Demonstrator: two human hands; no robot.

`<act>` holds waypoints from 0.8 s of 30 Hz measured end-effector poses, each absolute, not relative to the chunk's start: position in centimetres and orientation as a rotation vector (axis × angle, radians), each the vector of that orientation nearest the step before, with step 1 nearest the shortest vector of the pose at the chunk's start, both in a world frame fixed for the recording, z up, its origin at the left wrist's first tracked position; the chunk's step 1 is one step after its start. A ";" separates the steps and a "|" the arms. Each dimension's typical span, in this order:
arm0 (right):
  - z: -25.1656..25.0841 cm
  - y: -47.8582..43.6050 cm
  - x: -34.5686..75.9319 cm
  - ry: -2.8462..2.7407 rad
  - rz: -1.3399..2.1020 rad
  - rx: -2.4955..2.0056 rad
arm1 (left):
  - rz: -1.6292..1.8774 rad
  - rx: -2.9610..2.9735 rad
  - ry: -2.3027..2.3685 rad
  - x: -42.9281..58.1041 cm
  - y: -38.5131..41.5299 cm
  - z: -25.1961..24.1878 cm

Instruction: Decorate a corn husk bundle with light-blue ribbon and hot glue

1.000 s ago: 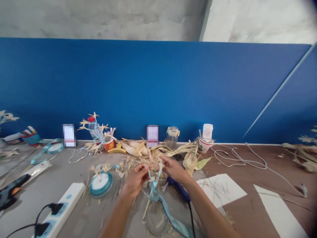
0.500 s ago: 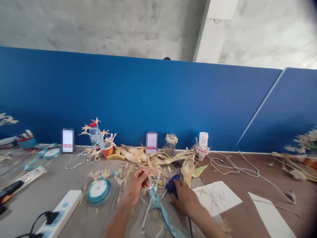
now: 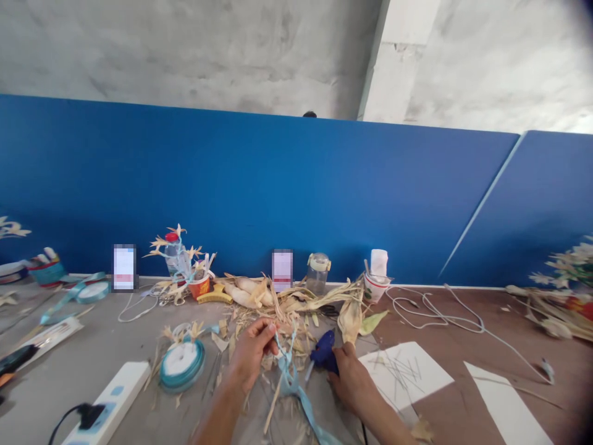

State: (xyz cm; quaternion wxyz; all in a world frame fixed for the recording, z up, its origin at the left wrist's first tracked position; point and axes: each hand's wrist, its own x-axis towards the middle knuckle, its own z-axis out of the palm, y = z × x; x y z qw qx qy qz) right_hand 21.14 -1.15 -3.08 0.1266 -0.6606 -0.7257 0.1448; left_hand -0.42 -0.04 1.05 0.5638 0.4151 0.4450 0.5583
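Blue-wrapped spray, progress: we judge it part-way: the upper twigs and the fork where they meet are already covered, while the ribbon tail (image 3: 308, 411) hangs loose and a straw-coloured stalk (image 3: 273, 406) below the fork shows no wrapping.
Blue-wrapped spray, place: we have it over the middle of the desk (image 3: 222, 426), well short of the far edge; the near edge is out of our view.
Blue-wrapped spray, looks: two thin, light-blue twigs (image 3: 288, 369) rise in a narrow V from a thicker, bunched fork. The right twig's tip blends into the pale scraps behind, so we cannot tell whether it carries a flower.
Left hand: our thumb and forefinger (image 3: 254, 349) pinch the left twig near its top.
Right hand: our fingers (image 3: 351, 376) are curled around the rear part of the dark-blue glue gun (image 3: 323, 351), just right of the spray; a pale rod slants down from the gun towards the ribbon.
Ribbon spool: the teal spool (image 3: 182, 366) lies left of our left hand, pale flowers at its back rim.
Husks: a heap of dried husks (image 3: 250, 293) spreads along the desk's far edge.
Wires: thin dark pieces (image 3: 402, 371) lie scattered on white paper (image 3: 433, 371), right of our right hand.
Flowered branch: another blue-wrapped one (image 3: 185, 264) leans at a red-capped bottle (image 3: 171, 237) by the far edge, towards the far left corner.
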 end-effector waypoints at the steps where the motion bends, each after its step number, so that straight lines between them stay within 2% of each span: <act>1: -3.0 -1.1 21.3 -2.090 0.449 -1.867 | 1.320 0.978 1.041 -0.5 0.0 1.0; 6: -2.4 -1.2 22.5 -1.795 0.632 -1.525 | 1.328 0.973 1.023 -0.7 0.2 0.9; 13: 0.5 -1.7 22.2 -1.186 1.320 -1.181 | 1.336 0.977 1.039 -0.9 0.4 0.2; 18: 2.6 -2.7 21.5 -1.288 1.572 -0.876 | 1.357 0.979 1.026 -1.1 0.6 -0.1; 24: 1.4 -2.5 21.1 -1.526 1.576 -0.862 | 1.391 0.985 1.012 -1.2 0.6 0.0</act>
